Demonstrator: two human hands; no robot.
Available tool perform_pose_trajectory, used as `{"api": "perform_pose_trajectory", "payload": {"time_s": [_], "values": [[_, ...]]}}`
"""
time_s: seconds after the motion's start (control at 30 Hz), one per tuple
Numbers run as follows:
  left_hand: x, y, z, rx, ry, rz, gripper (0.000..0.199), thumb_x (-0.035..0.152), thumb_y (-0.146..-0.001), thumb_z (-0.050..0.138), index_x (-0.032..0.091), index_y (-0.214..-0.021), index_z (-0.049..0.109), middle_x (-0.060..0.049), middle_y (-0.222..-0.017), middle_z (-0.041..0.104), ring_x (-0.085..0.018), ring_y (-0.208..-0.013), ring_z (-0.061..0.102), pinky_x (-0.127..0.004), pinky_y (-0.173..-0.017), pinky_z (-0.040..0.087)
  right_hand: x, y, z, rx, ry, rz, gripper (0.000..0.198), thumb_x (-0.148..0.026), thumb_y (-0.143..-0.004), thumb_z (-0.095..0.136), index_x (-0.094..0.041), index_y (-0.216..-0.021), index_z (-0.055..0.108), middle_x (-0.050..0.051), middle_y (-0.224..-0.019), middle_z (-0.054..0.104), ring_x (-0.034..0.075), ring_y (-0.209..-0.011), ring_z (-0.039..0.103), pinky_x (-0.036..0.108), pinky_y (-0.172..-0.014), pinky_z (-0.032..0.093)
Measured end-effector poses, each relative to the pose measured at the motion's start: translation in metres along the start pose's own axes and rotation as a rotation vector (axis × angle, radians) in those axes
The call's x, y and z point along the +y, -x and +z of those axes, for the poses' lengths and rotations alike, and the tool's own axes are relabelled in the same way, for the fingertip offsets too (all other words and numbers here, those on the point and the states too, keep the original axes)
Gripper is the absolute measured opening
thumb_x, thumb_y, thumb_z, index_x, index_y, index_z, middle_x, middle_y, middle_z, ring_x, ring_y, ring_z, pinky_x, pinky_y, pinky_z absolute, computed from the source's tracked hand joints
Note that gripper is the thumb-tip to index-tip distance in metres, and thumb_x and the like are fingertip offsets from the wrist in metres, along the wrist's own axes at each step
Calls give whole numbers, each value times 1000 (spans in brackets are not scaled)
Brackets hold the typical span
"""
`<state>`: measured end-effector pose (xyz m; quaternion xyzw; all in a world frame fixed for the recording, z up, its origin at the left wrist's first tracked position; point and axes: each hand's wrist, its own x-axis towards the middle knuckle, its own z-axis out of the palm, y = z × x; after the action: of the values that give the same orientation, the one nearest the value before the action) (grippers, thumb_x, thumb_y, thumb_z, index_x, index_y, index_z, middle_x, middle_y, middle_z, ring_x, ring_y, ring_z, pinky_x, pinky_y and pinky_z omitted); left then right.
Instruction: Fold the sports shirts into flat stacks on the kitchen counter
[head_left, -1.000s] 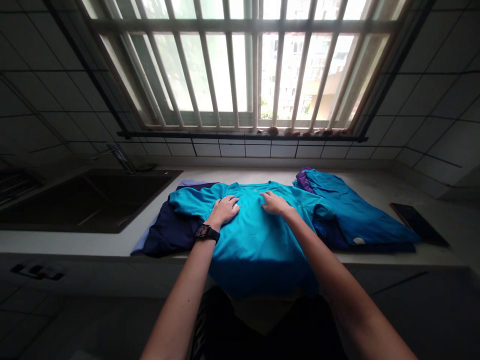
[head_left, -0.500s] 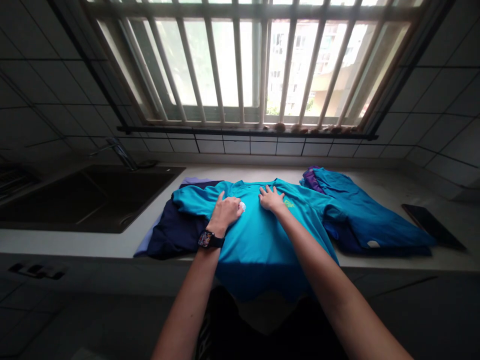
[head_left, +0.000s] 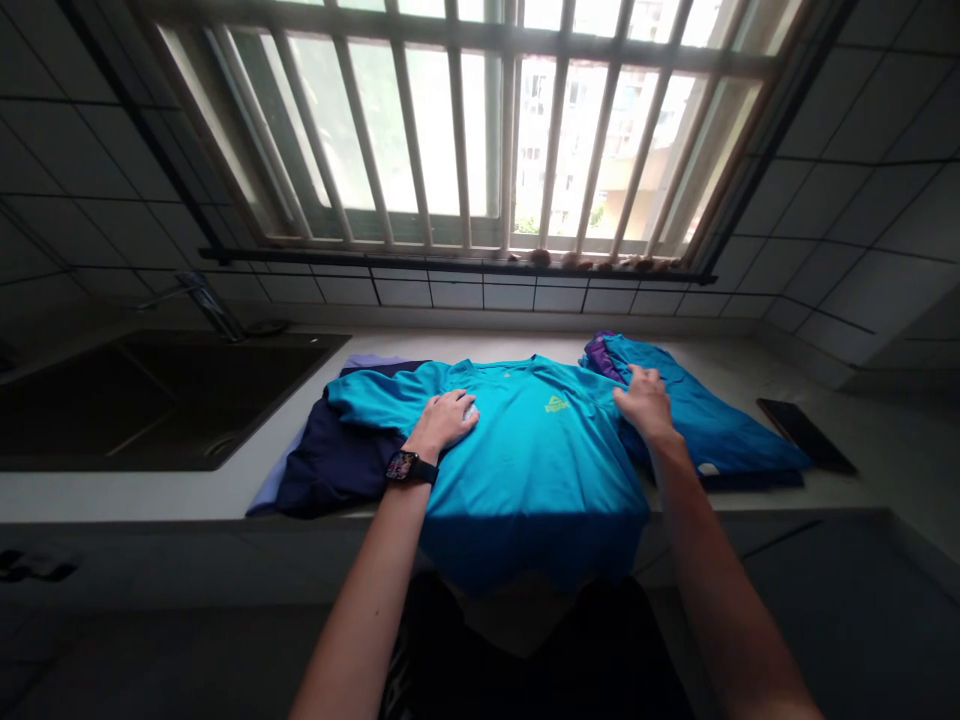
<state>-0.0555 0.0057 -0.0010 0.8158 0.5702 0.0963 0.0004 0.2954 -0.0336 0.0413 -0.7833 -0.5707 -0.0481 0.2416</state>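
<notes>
A turquoise T-shirt (head_left: 525, 450) with a yellow-green chest logo lies spread over the counter, its lower part hanging past the front edge. My left hand (head_left: 444, 418), with a black watch at the wrist, rests on the chest with bent fingers closed around a small white object (head_left: 470, 411), mostly covered. At the other shoulder, my right hand (head_left: 646, 402) has its thumb and fingers on the sleeve, closed at the cloth; its fingertips are partly hidden. Dark navy cloth (head_left: 330, 465) lies under the left sleeve. Folded blue clothes (head_left: 720, 420) lie beside my right hand.
A dark sink (head_left: 150, 400) with a metal faucet (head_left: 210, 305) is set into the white counter (head_left: 217, 495) on the left. Toward the right lies a dark flat phone-like slab (head_left: 806, 435). Behind stands a barred window (head_left: 465, 150) with small round things along its sill.
My right hand has moved right, from lying spread on the shirt's chest to the sleeve, uncovering the logo. My left hand stays on the chest. The view has shifted slightly right.
</notes>
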Motion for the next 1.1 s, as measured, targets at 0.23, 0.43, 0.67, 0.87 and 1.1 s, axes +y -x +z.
{"api": "perform_pose_trajectory", "payload": {"time_s": [0.23,0.43,0.67,0.87,1.1], "values": [[-1,-3,-1,-26,2,-28,45,37,-101,46,22,-140,65,-11,-153,59,-27,-141,56,-38,-118,42,73,-7,-20,-62,-301,-14,26,-37,-78,70,-19,-94,78,12,-93,80,31,-93,74,38,-85,57],[0,-1,-2,-21,3,-24,43,34,-100,48,22,-138,67,-11,-152,60,-26,-141,56,-38,-117,44,65,-11,-22,63,-493,29,50,-37,-77,72,-15,-122,67,14,-105,74,29,-92,71,42,-85,59],[0,-2,-3,-24,7,-18,45,34,-101,46,20,-139,66,-12,-152,60,-27,-140,57,-39,-117,44,85,-3,-30,-85,-554,-90,80,-18,-58,73,-23,-136,59,11,-115,63,30,-99,67,46,-89,59],[0,-2,-3,-18,10,-25,43,34,-100,48,22,-137,68,-10,-152,60,-26,-140,57,-36,-117,45,74,-3,-33,72,-1022,-39,81,-23,-58,71,-30,-136,51,6,-117,59,22,-96,68,35,-82,61],[0,-2,-2,-10,35,-25,43,34,-100,48,22,-136,69,-11,-151,60,-27,-140,57,-38,-117,45,71,-14,-31,60,-1067,137,76,-29,-63,63,-28,-137,49,8,-112,63,23,-96,70,32,-72,60]]}}
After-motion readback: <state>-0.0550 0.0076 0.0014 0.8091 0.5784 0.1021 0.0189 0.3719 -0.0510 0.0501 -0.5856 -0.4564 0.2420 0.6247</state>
